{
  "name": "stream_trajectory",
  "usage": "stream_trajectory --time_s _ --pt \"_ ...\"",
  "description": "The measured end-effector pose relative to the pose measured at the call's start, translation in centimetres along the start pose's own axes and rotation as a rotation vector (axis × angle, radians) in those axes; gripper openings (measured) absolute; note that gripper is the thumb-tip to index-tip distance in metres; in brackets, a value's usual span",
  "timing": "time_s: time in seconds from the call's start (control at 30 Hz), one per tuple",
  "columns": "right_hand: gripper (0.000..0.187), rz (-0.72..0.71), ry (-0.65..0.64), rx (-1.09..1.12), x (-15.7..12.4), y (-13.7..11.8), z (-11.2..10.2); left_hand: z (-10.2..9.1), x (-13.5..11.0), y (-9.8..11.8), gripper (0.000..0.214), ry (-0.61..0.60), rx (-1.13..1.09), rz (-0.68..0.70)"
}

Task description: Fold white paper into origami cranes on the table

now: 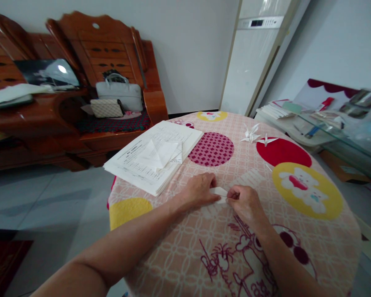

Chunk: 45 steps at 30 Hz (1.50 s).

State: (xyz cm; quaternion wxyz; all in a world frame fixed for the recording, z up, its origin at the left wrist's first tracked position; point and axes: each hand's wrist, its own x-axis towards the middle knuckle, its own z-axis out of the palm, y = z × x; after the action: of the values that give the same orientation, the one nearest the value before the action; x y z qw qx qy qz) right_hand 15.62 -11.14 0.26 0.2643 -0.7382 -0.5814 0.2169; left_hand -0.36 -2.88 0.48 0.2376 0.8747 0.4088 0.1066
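Observation:
A small folded piece of white paper (219, 191) lies between my two hands, low over the patterned tablecloth (185, 243). My left hand (200, 189) grips its left end, thumb on the near side and fingers on the far side. At the right end, my right hand (245, 202) pinches the paper with thumb and curled fingers. Part of the paper is hidden by the fingers. Beyond my right hand stand folded paper cranes (250, 134), and a smaller paper crane (266, 140) sits at the red circle.
Left of my hands lies a stack of printed sheets (136, 165) with folded white paper (157, 154) on top. A wooden bench (105, 49) holding a grey handbag (119, 94) stands behind. On the right is a glass-topped side table (330, 134) with various items.

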Motion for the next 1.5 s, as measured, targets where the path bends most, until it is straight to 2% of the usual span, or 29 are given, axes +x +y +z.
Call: stream_trajectory --time_s 0.17,0.3,0.43,0.53,0.63,0.73,0.83,0.93,1.07,1.2,1.37,1.5 --pt "0.008 0.027 0.029 -0.081 0.1 -0.5 0.2 -0.3 0.1 0.0 0.023 -0.038 -0.014 0.006" --pt "0.010 0.017 0.007 -0.015 0.1 0.0 0.1 -0.6 0.2 -0.5 0.025 -0.065 -0.061 0.079" --pt "0.009 -0.013 0.007 0.020 -0.2 0.6 -0.2 -0.6 0.5 -1.0 0.027 -0.117 -0.104 0.052" --pt "0.006 -0.007 0.019 -0.068 -0.4 0.5 -0.5 -0.7 0.7 -1.3 0.025 -0.142 -0.122 0.049" --pt "0.012 0.010 0.036 -0.206 -0.6 0.2 -0.8 -0.9 0.9 -1.3 0.018 -0.149 -0.102 0.062" --pt "0.017 0.023 0.031 -0.231 -0.6 0.4 -1.1 -1.0 0.9 -1.2 0.011 -0.160 -0.100 0.055" --pt "0.020 0.015 0.043 -0.095 -0.4 1.0 -1.4 -0.9 0.9 -1.5 0.012 -0.159 -0.235 0.004" --pt "0.028 0.020 0.078 0.147 -0.2 1.6 -1.5 -0.9 0.7 -1.7 0.025 -0.143 -0.565 -0.079" --pt "0.033 0.006 0.031 0.504 -0.2 1.3 -1.1 -0.7 0.5 -1.2 0.037 -0.086 -0.906 -0.146" --pt "0.027 -0.020 0.026 0.662 -0.4 0.3 -0.4 0.0 0.3 -0.3 0.041 -0.097 -0.983 -0.130" --pt "0.026 0.023 0.057 0.789 -0.4 0.0 0.3 1.1 0.1 0.5 0.045 -0.215 -1.089 -0.095" --pt "0.024 0.009 -0.004 0.826 -0.2 0.2 0.3 1.2 -0.2 0.7 0.039 -0.296 -1.145 -0.071"
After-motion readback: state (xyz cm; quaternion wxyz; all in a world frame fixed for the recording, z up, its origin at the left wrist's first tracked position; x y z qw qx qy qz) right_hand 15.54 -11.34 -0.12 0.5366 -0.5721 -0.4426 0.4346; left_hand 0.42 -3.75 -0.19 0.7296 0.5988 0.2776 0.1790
